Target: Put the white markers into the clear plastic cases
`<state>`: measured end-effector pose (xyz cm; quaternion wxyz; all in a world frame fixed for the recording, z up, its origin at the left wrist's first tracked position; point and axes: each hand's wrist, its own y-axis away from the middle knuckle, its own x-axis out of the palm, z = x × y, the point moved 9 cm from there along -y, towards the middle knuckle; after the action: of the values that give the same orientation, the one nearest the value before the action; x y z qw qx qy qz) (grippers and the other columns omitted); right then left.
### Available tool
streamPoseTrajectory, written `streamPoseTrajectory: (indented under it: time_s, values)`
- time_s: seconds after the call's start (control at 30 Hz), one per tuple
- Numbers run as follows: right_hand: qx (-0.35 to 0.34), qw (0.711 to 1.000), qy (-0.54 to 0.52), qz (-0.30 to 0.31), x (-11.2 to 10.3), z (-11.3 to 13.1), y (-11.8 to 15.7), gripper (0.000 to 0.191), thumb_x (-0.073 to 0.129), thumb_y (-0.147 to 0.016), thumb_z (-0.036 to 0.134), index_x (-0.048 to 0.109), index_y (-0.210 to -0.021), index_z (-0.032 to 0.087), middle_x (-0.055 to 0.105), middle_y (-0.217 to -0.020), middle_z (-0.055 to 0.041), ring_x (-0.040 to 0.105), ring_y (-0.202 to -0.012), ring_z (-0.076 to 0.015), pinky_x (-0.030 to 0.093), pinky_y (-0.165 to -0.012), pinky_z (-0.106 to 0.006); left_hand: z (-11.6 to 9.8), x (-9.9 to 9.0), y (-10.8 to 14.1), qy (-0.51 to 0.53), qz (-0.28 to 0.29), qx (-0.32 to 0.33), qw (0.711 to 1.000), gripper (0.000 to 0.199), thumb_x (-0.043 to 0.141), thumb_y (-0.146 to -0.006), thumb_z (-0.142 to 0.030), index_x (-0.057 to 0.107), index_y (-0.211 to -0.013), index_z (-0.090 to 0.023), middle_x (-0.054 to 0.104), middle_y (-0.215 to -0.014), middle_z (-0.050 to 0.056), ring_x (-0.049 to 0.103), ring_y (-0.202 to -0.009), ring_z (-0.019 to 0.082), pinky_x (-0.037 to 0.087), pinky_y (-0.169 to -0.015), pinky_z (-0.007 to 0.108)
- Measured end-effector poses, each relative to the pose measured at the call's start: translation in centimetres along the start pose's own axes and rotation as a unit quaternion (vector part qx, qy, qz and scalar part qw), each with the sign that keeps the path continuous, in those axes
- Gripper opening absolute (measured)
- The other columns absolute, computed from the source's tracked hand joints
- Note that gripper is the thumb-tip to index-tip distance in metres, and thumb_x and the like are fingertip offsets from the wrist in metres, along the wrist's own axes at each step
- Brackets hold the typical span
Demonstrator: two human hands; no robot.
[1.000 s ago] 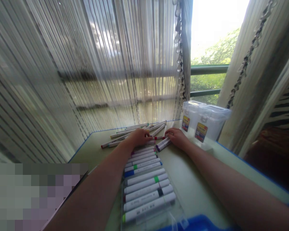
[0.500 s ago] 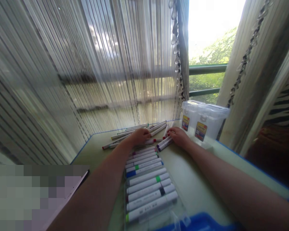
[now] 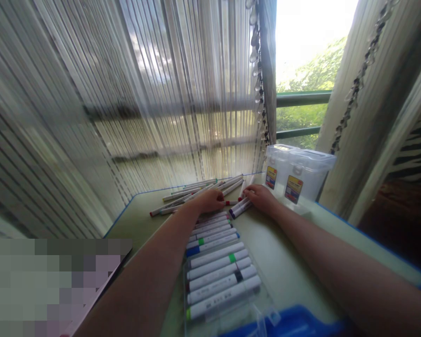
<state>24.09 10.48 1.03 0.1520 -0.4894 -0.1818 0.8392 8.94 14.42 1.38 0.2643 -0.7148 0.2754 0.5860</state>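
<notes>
Having slid slightly rightward, the left hand (image 3: 212, 200) curls at a red-banded marker (image 3: 230, 203) beyond the clear case (image 3: 210, 326), the right hand (image 3: 260, 198) against purple-ended markers (image 3: 239, 209) farther right, perhaps steadying them, though whether either grip pinches anything I cannot tell

Markers (image 3: 224, 298), overlapping, apparently over fifteen; two clear boxes (image 3: 313, 180); two labels (image 3: 294, 188); one table (image 3: 279, 262).

The head-worn view looks forward and down over the worktop (image 3: 280, 262) to the left hand (image 3: 211, 200) and right hand (image 3: 260, 198), forearms (image 3: 330, 252) close at seven and four o'clock, curtain (image 3: 154, 84) beyond at eleven.
</notes>
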Motion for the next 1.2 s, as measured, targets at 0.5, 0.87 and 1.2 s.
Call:
streamPoseTrajectory:
  time_s: [0.5, 0.87, 1.2]
  values:
    - [-0.018, 0.999, -0.014, -0.026, -0.2, 0.4, 0.2, 0.025, 0.051, -0.081, 0.028, 0.072, -0.089, 0.017, 0.071, -0.090, -0.0073, 0.062, -0.088, -0.0195, 0.043, -0.084, -0.028, -2.7, -1.6, 0.8, -0.108, -0.097, 0.025, 0.989, 0.027, 0.051, -0.082, -0.025, 0.059, -0.107, -0.020, 0.063, -0.104, 0.007, 0.061, -0.095, 0.021, 0.047, -0.082, 0.031]
    - [-0.033, 0.999, -0.018, -0.014, -0.5, 1.1, 0.5, 0.022, 0.052, -0.080, 0.027, 0.072, -0.081, 0.018, 0.071, -0.085, -0.0058, 0.062, -0.087, -0.0193, 0.044, -0.083, -0.028, -1.7, -0.7, 0.3, -0.182, -0.060, 0.022, 0.981, 0.025, 0.039, -0.089, -0.017, 0.062, -0.098, -0.013, 0.064, -0.102, 0.013, 0.060, -0.097, 0.023, 0.046, -0.085, 0.033]
    - [-0.019, 0.994, -0.079, -0.070, -0.8, 0.3, 0.5, 0.028, 0.059, -0.075, 0.028, 0.063, -0.099, 0.016, 0.069, -0.097, -0.0080, 0.062, -0.084, -0.0187, 0.047, -0.080, -0.032, -3.3, -1.6, 1.4, -0.272, -0.126, 0.065, 0.952, 0.033, 0.029, -0.091, -0.010, 0.049, -0.116, -0.014, 0.055, -0.109, 0.014, 0.061, -0.090, 0.024, 0.050, -0.068, 0.034]
